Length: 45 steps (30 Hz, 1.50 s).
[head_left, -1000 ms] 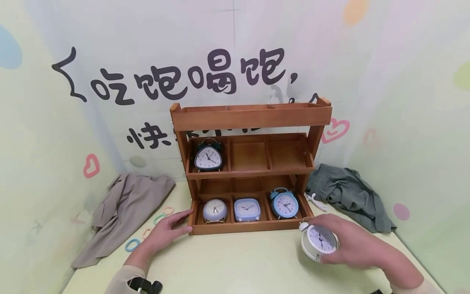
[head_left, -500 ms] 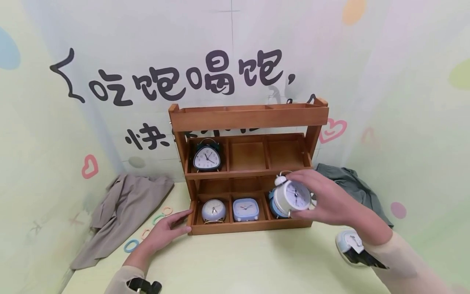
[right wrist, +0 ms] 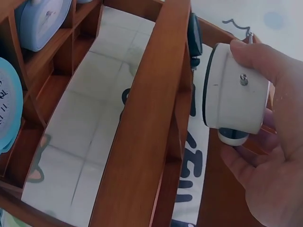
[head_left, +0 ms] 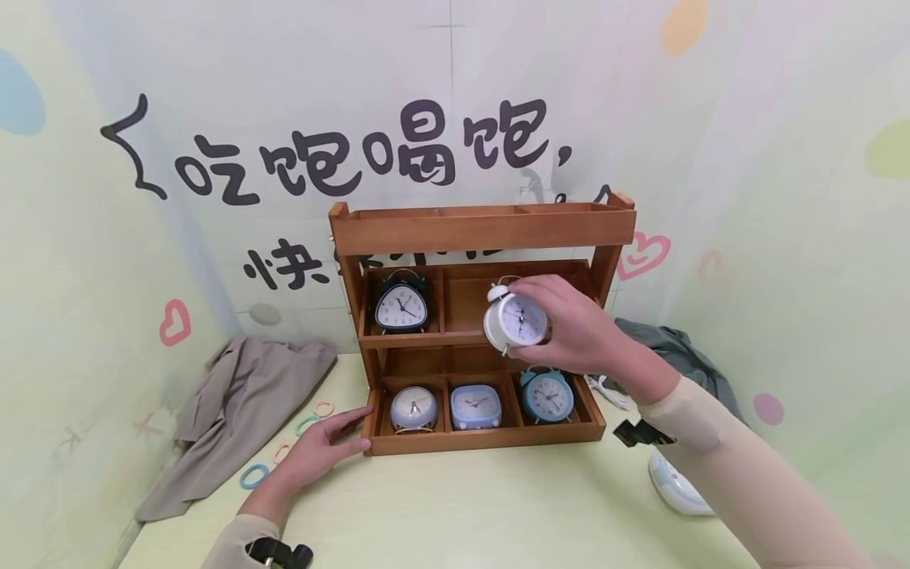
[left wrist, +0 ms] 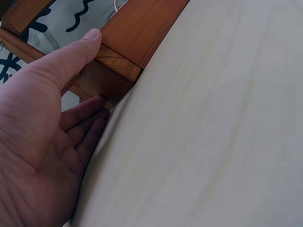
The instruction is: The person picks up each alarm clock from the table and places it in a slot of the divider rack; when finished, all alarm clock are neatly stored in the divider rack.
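Note:
My right hand (head_left: 569, 324) grips a round white twin-bell alarm clock (head_left: 521, 318), tilted in front of the rack's middle tier. In the right wrist view, the white clock (right wrist: 236, 87) shows its side and a bell, with fingers and thumb around it. My left hand (head_left: 323, 452) touches the lower left corner of the brown wooden rack (head_left: 490, 442), fingers fairly straight; the left wrist view shows the thumb against the wood. A dark triangular clock (head_left: 401, 307) stands in the middle tier's left compartment. Below are a round lavender clock (head_left: 414, 408), a squarish blue clock (head_left: 475, 406) and a blue twin-bell clock (head_left: 547, 395).
Another light-blue clock (head_left: 675, 484) lies on the table at right, partly behind the right sleeve. A grey-brown cloth (head_left: 242, 419) lies at left, a dark green garment (head_left: 668, 348) at right. Several coloured rings (head_left: 253, 476) lie by the left hand.
My right hand has lifted the white alarm clock from over the table's right side, up and left, past the blue twin-bell clock to the middle tier. The left hand has stayed put.

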Motion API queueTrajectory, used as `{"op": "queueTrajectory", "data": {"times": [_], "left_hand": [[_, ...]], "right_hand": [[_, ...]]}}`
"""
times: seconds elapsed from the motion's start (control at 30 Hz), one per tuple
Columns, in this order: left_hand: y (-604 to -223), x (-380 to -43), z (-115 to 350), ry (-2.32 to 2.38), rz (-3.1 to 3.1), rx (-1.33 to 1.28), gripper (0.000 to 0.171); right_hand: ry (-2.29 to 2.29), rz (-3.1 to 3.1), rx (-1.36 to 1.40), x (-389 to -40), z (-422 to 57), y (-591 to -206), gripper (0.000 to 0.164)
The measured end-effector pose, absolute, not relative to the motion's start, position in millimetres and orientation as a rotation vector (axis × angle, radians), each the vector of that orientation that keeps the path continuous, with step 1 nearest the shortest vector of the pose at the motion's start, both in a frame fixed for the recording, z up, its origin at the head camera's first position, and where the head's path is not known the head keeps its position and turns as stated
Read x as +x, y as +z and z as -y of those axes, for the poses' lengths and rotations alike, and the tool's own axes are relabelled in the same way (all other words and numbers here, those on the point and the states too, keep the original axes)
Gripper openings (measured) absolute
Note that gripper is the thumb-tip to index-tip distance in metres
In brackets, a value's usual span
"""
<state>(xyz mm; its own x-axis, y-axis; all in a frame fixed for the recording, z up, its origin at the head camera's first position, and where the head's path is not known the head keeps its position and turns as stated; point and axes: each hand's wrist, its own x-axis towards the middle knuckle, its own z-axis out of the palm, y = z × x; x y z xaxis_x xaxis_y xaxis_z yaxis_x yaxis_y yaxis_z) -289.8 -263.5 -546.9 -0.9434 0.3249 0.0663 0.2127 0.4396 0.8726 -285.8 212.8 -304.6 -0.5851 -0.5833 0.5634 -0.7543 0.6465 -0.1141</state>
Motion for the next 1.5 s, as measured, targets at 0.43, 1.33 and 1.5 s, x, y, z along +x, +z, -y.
{"op": "queueTrajectory", "data": {"times": [0.43,1.33,1.5], "left_hand": [[-546.1,-286.2,264.0,1.55,-2.571,0.519,0.066],[-546.6,-286.8,264.3,1.56,-2.569,0.544,0.063],[-545.6,-287.4,264.2,1.558,-2.569,0.539,0.064]], "right_hand": [[0.462,2.475,0.942,-331.0,-176.1,-290.6,0.087],[0.288,2.575,0.863,-361.4,-148.8,-310.4,0.09],[0.236,2.622,0.83,-360.9,-147.4,-307.5,0.093]]}}
